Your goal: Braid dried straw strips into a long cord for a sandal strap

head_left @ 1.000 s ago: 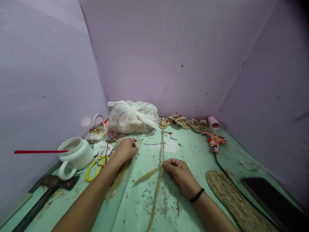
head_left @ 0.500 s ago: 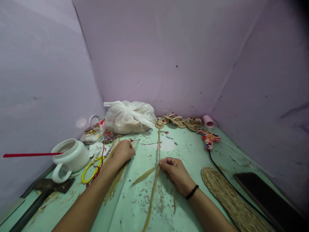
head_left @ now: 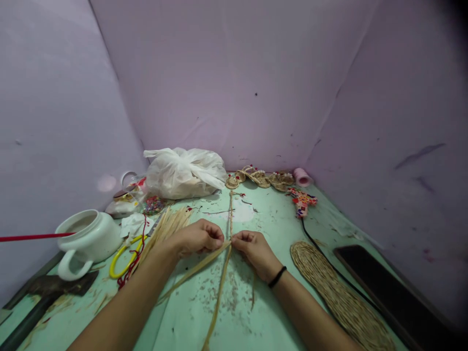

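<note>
A thin plaited straw cord (head_left: 230, 214) runs from the back of the green table (head_left: 263, 312) toward me and splits into loose straw strands (head_left: 215, 302). My right hand (head_left: 254, 248) is closed, pinching the cord where the plait ends. My left hand (head_left: 199, 238) is closed too, gripping a flat straw strand (head_left: 190, 270) that slants to the lower left, right beside the right hand. A bundle of loose straw (head_left: 164, 228) fans out behind the left wrist.
A white mug (head_left: 89, 239) with a red stick, yellow-handled scissors (head_left: 122, 251), a bag of beads (head_left: 151, 204) and a white plastic bag (head_left: 185, 173) crowd the left. A woven straw sole (head_left: 329, 287), a patterned glue gun (head_left: 302, 201) with black cable, small straw sandals (head_left: 263, 178) and a dark slab (head_left: 387, 287) lie right.
My left hand came away from the straw pile by the scissors and moved right with a strand, meeting my right hand at the cord. The view shifted left.
</note>
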`<state>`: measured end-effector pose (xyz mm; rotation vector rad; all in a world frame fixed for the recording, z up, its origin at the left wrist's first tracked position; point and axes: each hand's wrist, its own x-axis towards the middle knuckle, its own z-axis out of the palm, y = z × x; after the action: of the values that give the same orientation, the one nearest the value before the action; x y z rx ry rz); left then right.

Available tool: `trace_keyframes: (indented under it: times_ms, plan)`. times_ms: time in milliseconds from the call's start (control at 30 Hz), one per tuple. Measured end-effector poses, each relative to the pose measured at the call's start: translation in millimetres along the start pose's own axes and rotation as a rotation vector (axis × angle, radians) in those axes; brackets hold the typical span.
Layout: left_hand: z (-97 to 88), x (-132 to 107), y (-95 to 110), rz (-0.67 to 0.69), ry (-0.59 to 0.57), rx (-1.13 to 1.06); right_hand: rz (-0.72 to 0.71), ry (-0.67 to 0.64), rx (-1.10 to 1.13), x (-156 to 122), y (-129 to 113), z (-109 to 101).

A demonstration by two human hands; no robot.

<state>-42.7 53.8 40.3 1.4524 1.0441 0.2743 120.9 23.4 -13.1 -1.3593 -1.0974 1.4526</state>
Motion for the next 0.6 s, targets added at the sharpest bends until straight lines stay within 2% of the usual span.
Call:
trace_keyframes:
  times_ms: [133, 300, 433, 600]
  plan:
    - [9.8, 15, -12, 0.031, 0.111, 0.158, 0.016, -0.012, 0.029, 0, -1, -1]
    - [14.0, 19, -16, -0.007, 0.232, 0.124, 0.025, -0.015, 0.041, 0, -2, -2]
    - [16.9, 17, -10, -0.085, 0.233, 0.103, 0.028, -0.013, 0.020, 0, -2, -2]
    - [17.7, 15, -5, -0.039, 0.193, 0.089, -0.002, -0.018, 0.028, 1, 0, -2]
